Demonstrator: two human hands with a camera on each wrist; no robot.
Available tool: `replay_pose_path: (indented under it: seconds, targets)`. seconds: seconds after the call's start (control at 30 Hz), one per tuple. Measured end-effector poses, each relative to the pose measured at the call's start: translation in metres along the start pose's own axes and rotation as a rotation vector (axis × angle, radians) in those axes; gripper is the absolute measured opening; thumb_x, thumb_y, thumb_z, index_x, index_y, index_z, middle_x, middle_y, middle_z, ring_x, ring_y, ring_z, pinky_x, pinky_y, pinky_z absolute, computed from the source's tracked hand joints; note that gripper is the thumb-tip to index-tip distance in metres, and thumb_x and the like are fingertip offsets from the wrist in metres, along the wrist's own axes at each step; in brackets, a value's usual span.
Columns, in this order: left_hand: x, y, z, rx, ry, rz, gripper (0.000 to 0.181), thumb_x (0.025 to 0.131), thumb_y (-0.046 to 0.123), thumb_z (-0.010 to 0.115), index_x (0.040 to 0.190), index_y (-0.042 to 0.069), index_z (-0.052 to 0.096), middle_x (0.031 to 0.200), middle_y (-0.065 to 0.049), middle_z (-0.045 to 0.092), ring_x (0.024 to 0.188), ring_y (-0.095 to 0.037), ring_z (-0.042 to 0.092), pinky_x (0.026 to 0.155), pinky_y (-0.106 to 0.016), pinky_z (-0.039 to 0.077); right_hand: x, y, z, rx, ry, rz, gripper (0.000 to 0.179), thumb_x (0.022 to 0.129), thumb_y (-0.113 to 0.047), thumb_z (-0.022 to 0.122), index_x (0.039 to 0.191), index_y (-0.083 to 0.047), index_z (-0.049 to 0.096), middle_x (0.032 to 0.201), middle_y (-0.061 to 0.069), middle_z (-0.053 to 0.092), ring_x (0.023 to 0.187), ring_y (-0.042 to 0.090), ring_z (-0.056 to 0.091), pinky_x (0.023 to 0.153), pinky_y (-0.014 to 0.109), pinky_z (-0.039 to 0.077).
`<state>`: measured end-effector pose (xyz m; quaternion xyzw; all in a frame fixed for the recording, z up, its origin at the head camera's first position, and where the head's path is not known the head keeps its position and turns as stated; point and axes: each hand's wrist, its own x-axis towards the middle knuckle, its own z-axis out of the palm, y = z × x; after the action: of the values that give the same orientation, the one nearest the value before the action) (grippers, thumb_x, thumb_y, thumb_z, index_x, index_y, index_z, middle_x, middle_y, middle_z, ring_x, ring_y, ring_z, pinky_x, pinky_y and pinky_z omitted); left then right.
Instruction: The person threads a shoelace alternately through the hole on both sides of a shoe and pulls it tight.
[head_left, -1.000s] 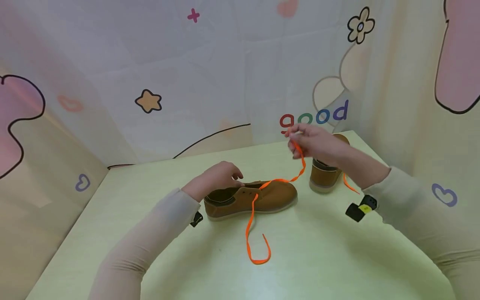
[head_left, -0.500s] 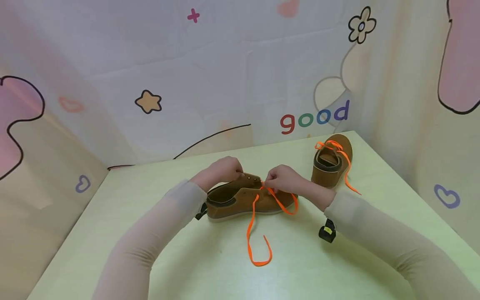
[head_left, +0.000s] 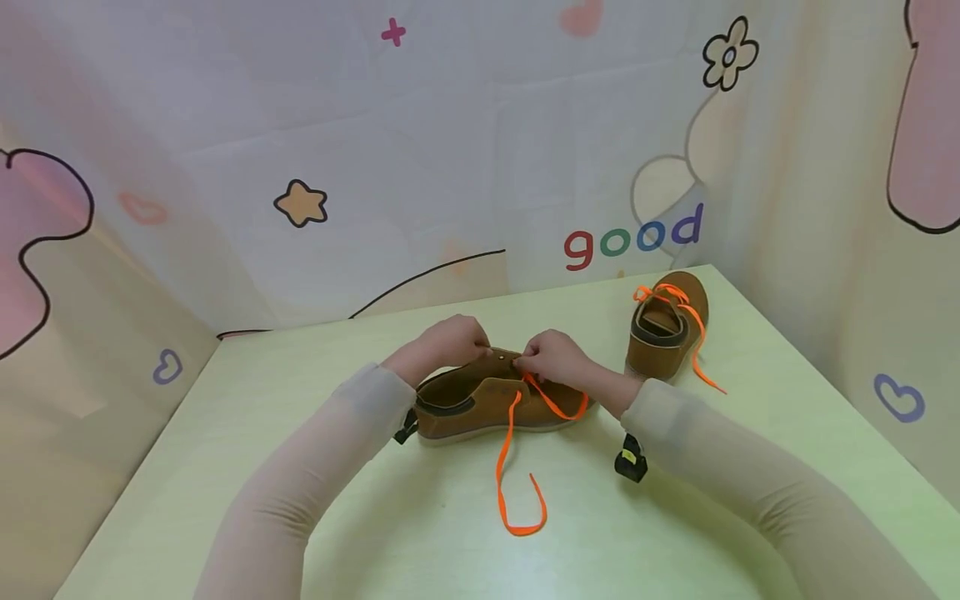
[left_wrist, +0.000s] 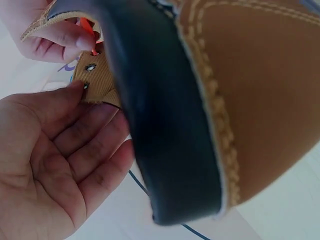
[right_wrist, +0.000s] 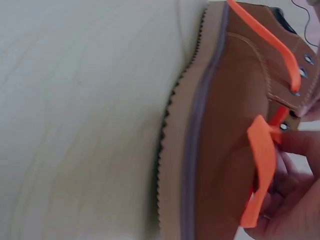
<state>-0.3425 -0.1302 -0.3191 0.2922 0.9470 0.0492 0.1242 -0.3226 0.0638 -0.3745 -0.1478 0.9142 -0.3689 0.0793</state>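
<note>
A brown shoe (head_left: 480, 417) stands in the middle of the table, toe to the right. My left hand (head_left: 450, 340) pinches the shoe's far eyelet flap (left_wrist: 104, 75) between thumb and fingers, raising it. In the left wrist view several metal-ringed eyelets show along that flap. An orange shoelace (right_wrist: 263, 165) runs through the front of the shoe, and my right hand (head_left: 553, 357) pinches it close by the far flap's eyelets. The lace's tip is hidden by the fingers. Its other end threads out of the near flap and lies curved on the table before the shoe.
Behind and to the right stands a second brown shoe (head_left: 654, 354), its orange lace (head_left: 699, 342) trailing onto the table (head_left: 360, 517). A printed curtain (head_left: 420, 167) hangs along the back and both sides.
My right hand has come down from high on the right, bringing the lace to the far flap, then edged left. My left hand has taken hold of the flap and lifted it.
</note>
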Motion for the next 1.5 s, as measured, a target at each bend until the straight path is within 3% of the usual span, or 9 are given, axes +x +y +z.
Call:
replay_pose_path:
  seconds: [0.13,0.3,0.47,0.63,0.83,1.0,1.17,1.3,1.5]
  targets:
    - [-0.005,-0.002,0.001,-0.031,0.003,0.037,0.025,0.102,0.019,0.061,0.111,0.003,0.079,0.098,-0.008,0.078,0.077,-0.013,0.058,0.076,-0.026,0.05,0.003,0.001,0.001,-0.013,-0.006,0.003,0.025,0.099,-0.018,0.066,0.106,0.006,0.066,0.08,0.009,0.068,0.061,0.008,0.055,0.063,0.021,0.044]
    - [-0.022,-0.005,0.005,-0.159,-0.005,0.041,0.037,0.106,0.031,0.056,0.129,0.006,0.071,0.127,-0.011,0.074,0.113,-0.023,0.069,0.101,-0.039,0.054,0.009,0.004,-0.007,0.004,-0.216,-0.046,0.036,0.103,-0.012,0.054,0.133,0.007,0.064,0.105,0.019,0.075,0.075,0.009,0.066,0.08,0.026,0.054]
    - [-0.043,-0.004,0.011,-0.214,-0.069,0.011,0.06,0.099,0.042,0.066,0.148,0.008,0.054,0.145,-0.012,0.062,0.132,-0.029,0.059,0.113,-0.046,0.047,0.013,0.006,-0.018,0.136,-0.355,0.01,0.044,0.105,-0.02,0.046,0.138,0.005,0.06,0.118,0.02,0.074,0.092,0.014,0.073,0.093,0.032,0.057]
    - [-0.051,-0.007,0.02,-0.204,-0.055,-0.042,0.073,0.094,0.04,0.074,0.153,0.007,0.046,0.15,-0.013,0.057,0.137,-0.031,0.055,0.117,-0.047,0.043,0.021,0.0,-0.023,0.099,-0.333,-0.017,0.034,0.105,-0.02,0.055,0.124,0.004,0.07,0.097,0.015,0.077,0.076,0.009,0.072,0.08,0.027,0.059]
    - [-0.05,-0.017,0.039,-0.273,-0.031,-0.053,0.069,0.097,0.043,0.068,0.152,0.007,0.047,0.142,-0.011,0.062,0.123,-0.027,0.059,0.111,-0.047,0.047,0.027,-0.015,-0.042,-0.011,-0.168,-0.065,0.026,0.102,-0.013,0.057,0.113,0.003,0.075,0.085,0.011,0.077,0.057,0.007,0.059,0.064,0.023,0.054]
    - [-0.052,-0.021,0.045,-0.307,0.004,-0.035,0.068,0.098,0.041,0.068,0.151,0.005,0.047,0.143,-0.013,0.061,0.123,-0.028,0.058,0.11,-0.047,0.046,0.03,-0.047,-0.104,0.33,0.083,0.08,0.028,0.108,-0.016,0.045,0.123,0.0,0.063,0.085,-0.001,0.074,0.061,0.009,0.061,0.057,0.019,0.043]
    - [-0.053,-0.021,0.045,-0.318,0.017,-0.044,0.069,0.097,0.04,0.068,0.152,0.004,0.046,0.145,-0.014,0.059,0.124,-0.029,0.057,0.11,-0.048,0.046,0.022,-0.067,-0.167,0.704,0.359,0.132,0.014,0.11,-0.023,0.044,0.111,-0.014,0.054,0.078,-0.012,0.071,0.061,0.004,0.067,0.056,0.016,0.046]
    - [-0.051,-0.02,0.047,-0.313,0.024,-0.043,0.068,0.098,0.04,0.067,0.151,0.003,0.046,0.144,-0.015,0.059,0.123,-0.029,0.058,0.109,-0.048,0.047,0.013,-0.064,-0.189,0.711,0.447,0.14,0.011,0.109,-0.028,0.046,0.107,-0.02,0.052,0.08,-0.014,0.071,0.068,0.003,0.068,0.062,0.017,0.048]
    - [-0.05,-0.018,0.05,-0.317,0.036,-0.073,0.067,0.098,0.04,0.067,0.151,0.005,0.047,0.142,-0.014,0.061,0.12,-0.029,0.058,0.107,-0.047,0.048,0.008,-0.051,-0.19,0.69,0.5,0.163,0.012,0.11,-0.028,0.043,0.112,-0.02,0.052,0.084,-0.016,0.068,0.071,0.0,0.067,0.065,0.014,0.05]
